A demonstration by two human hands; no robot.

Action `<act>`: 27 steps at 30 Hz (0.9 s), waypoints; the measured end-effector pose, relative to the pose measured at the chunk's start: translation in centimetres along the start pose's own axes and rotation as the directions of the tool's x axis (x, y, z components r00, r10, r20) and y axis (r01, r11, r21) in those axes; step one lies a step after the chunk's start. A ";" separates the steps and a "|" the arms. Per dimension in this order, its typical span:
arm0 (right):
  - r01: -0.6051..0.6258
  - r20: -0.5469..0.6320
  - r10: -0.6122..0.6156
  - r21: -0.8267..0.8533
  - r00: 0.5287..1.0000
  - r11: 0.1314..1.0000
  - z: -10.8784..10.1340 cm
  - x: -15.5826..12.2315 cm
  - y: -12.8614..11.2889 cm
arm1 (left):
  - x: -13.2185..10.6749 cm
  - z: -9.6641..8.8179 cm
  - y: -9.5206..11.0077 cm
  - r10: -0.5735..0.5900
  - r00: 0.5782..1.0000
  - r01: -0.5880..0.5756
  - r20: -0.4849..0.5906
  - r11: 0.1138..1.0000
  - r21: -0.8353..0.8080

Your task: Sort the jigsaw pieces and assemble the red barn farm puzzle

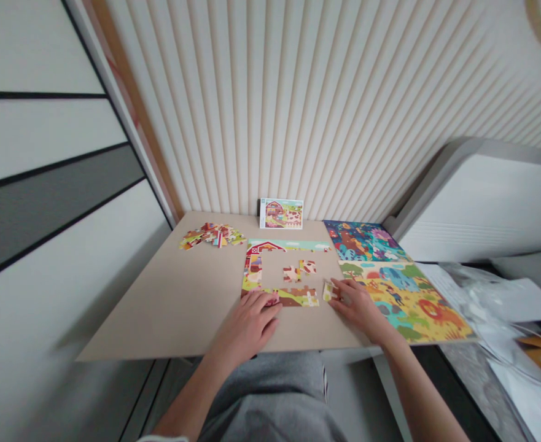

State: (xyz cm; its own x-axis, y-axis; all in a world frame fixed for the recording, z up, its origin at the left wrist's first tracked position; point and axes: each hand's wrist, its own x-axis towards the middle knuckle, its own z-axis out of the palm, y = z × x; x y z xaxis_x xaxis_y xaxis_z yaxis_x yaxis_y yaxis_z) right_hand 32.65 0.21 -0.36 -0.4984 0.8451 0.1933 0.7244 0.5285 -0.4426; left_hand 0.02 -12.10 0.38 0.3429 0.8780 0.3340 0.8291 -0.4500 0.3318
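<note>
A partly built farm jigsaw (270, 248) lies on a tan board (178, 307), with its top edge, left side and part of its bottom edge joined. My left hand (250, 322) rests on the puzzle's bottom-left corner, fingers curled over a piece there. My right hand (355, 302) pinches a small loose piece (329, 291) just right of the bottom strip. Two joined pieces (299, 269) lie inside the frame.
A heap of loose pieces (211, 236) sits at the board's far left. A reference picture card (281, 213) leans on the ribbed wall. Two finished colourful puzzles (390, 279) lie to the right, with clear plastic and papers (491, 301) beyond them.
</note>
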 end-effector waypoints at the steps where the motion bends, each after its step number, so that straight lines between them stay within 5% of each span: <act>1: -0.026 0.011 0.025 0.022 1.000 0.999 -0.1 0.1 0.0 | 0.0 0.0 0.0 0.002 1.000 -0.002 -0.003 1.000 0.001; 7: -0.148 0.089 0.137 0.131 0.987 0.980 -0.5 0.6 0.1 | 0.0 0.0 0.0 0.001 1.000 -0.001 0.004 1.000 0.009; 15: -0.215 0.036 0.212 0.202 0.977 0.956 -1.9 0.6 0.4 | 0.1 0.0 -0.1 0.026 0.999 -0.026 -0.020 1.000 -0.011; 27: -0.319 0.016 0.406 0.647 0.914 0.693 -0.7 0.6 -1.8 | 0.0 0.0 -0.1 0.021 1.000 -0.021 -0.023 1.000 -0.005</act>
State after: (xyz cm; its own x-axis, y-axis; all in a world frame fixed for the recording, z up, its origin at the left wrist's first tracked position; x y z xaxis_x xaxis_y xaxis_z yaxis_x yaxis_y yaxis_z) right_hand 31.36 -0.17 1.17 -0.1690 0.9855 -0.0166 0.3531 0.0449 -0.9345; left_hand -0.02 -12.06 0.36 0.3502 0.8642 0.3613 0.8195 -0.4695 0.3285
